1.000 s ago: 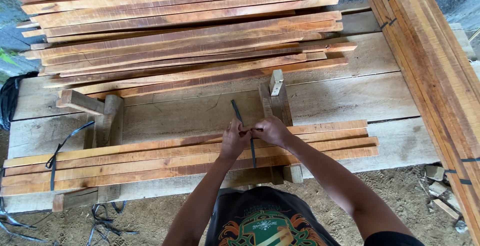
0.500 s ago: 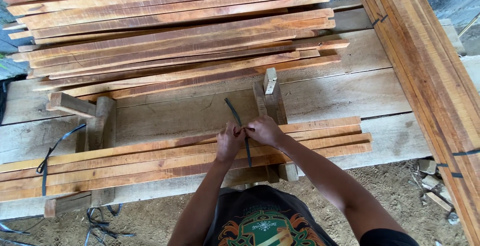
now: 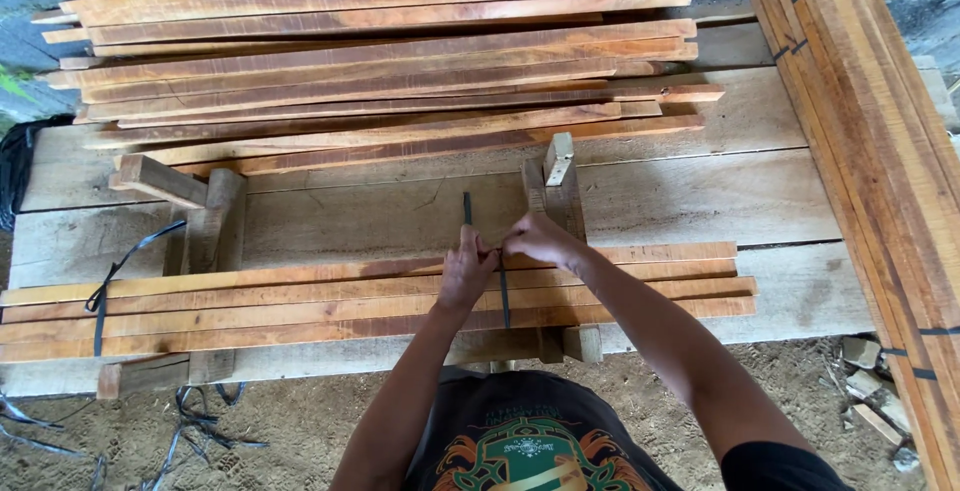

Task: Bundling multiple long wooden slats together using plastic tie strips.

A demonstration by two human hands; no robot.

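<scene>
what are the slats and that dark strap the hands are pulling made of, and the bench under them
Slats: sawn wood, unfinished, orange-brown with visible grain. Strap: thin, flat and dark, probably plastic banding, though metal cannot be ruled out; the left hand and right hand grip it. Bench: pale weathered planks, rough and cracked.

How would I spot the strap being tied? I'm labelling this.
On the plank bench, find the near bundle of slats. The dark strap crosses it under both hands, left hand and right hand; another strap near the bundle's left end is untouched.
</scene>
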